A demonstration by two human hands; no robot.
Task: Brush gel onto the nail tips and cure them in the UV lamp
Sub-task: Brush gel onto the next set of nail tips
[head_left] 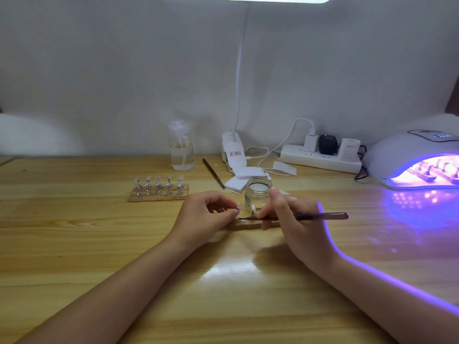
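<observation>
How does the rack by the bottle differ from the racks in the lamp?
The rack by the bottle sits on the open table in plain light; the racks in the lamp lie under its violet glow. The former's tips show clearly, the latter's are blurred. Both are wooden strips with small stands.

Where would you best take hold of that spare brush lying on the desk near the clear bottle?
Probably at the middle of its thin handle, coming from straight above with a fingertip pinch. The spare brush lies flat on the wooden desk, so only its top and sides are free. Approaching from its left looks easier, toward the clear bottle, since the white pads crowd its near end on the right.
</observation>
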